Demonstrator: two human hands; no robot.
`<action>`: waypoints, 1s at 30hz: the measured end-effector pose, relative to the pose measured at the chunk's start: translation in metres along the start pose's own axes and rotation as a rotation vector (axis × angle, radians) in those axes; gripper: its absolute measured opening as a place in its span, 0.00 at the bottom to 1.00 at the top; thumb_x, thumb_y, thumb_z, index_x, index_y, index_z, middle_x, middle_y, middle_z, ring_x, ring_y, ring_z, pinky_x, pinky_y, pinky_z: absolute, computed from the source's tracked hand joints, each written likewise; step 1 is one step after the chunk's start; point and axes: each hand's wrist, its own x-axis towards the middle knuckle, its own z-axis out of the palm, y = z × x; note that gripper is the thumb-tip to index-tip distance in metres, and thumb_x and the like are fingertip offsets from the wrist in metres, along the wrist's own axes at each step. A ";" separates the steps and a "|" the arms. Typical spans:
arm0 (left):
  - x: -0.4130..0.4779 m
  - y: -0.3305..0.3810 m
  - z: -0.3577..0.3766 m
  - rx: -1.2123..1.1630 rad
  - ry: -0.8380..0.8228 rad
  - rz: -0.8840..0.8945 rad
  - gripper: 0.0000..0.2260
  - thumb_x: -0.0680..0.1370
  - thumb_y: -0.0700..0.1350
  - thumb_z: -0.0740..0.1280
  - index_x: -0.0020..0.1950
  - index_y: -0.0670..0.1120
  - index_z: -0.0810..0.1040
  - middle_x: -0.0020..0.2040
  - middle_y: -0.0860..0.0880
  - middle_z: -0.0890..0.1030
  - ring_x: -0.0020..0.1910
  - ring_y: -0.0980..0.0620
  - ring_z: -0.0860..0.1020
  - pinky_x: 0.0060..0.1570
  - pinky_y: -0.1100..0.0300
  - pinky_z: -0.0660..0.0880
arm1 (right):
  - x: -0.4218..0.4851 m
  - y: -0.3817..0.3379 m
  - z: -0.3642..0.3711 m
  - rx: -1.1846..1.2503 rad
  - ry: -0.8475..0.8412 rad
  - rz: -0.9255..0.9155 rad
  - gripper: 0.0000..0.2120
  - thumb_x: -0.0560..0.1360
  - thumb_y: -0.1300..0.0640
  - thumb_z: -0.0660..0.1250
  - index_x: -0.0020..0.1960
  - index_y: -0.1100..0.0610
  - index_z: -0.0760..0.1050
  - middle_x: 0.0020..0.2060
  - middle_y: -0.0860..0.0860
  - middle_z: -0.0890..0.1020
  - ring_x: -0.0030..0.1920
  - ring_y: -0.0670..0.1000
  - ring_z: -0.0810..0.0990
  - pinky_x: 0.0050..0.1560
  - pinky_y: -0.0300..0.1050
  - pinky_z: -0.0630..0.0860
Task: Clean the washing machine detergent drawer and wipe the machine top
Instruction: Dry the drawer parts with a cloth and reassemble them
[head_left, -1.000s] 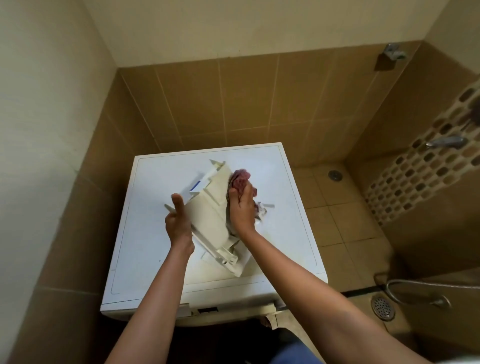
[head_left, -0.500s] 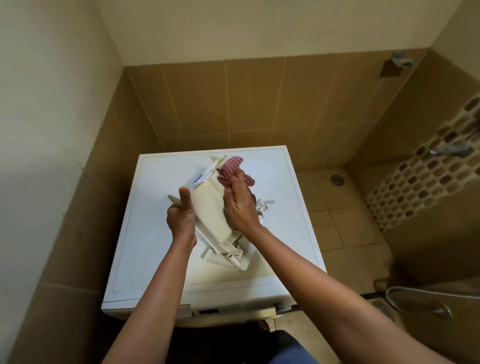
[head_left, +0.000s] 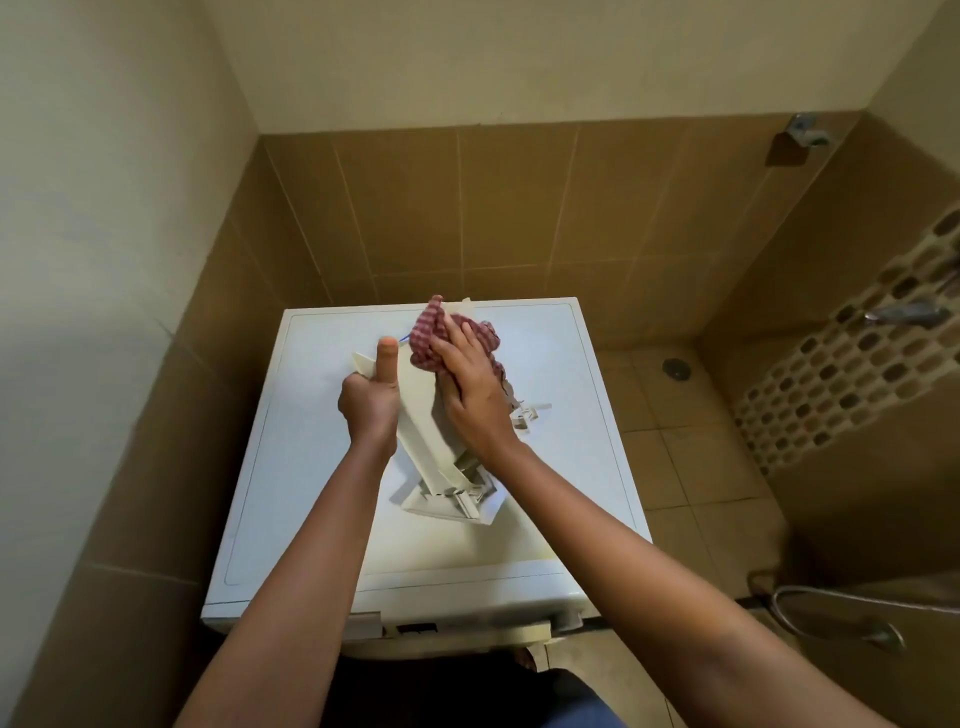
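Head view: the detergent drawer (head_left: 422, 434) stands tilted on the washing machine top (head_left: 571, 415), front panel down, so its long side faces up for wiping. The left hand (head_left: 369, 402) braces it, fingers curled round its edge, thumb straight up. The right hand (head_left: 475, 387) presses a red checked cloth (head_left: 428, 338) onto the upper end, fingers flat and close together; its thumb seems hidden. Brown tiled walls (head_left: 467, 208) enclose the machine, with 1 floor drain (head_left: 676, 368) to the right.

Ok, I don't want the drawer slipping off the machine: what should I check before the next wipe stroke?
1. Left hand grips the detergent drawer: ok.
2. Drawer's lower end rests on the washing machine top: ok.
3. Right hand presses the checked cloth against the drawer's upper end: ok.
4. Small white loose part lies on the top, clear of its edge: ok.
5. Compartments clean: cannot tell, hidden.
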 end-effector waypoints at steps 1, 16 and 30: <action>0.001 0.002 0.000 -0.005 0.005 -0.011 0.24 0.76 0.66 0.59 0.42 0.44 0.70 0.35 0.48 0.73 0.35 0.52 0.73 0.35 0.61 0.70 | -0.012 0.004 0.002 -0.015 0.008 -0.017 0.19 0.80 0.63 0.56 0.69 0.59 0.70 0.75 0.53 0.63 0.76 0.53 0.55 0.76 0.48 0.53; -0.005 0.026 0.013 0.123 -0.042 0.115 0.26 0.75 0.66 0.62 0.36 0.43 0.69 0.39 0.42 0.77 0.41 0.41 0.76 0.42 0.53 0.72 | -0.017 -0.022 -0.010 -0.120 0.031 0.120 0.25 0.78 0.64 0.55 0.75 0.57 0.60 0.77 0.54 0.56 0.77 0.52 0.52 0.73 0.50 0.57; -0.019 0.054 0.021 0.153 -0.345 -0.039 0.35 0.75 0.71 0.50 0.55 0.41 0.75 0.52 0.43 0.79 0.50 0.45 0.77 0.47 0.54 0.75 | -0.034 0.017 -0.026 -0.441 -0.181 -0.199 0.27 0.81 0.55 0.50 0.78 0.54 0.45 0.78 0.55 0.45 0.78 0.52 0.42 0.73 0.58 0.59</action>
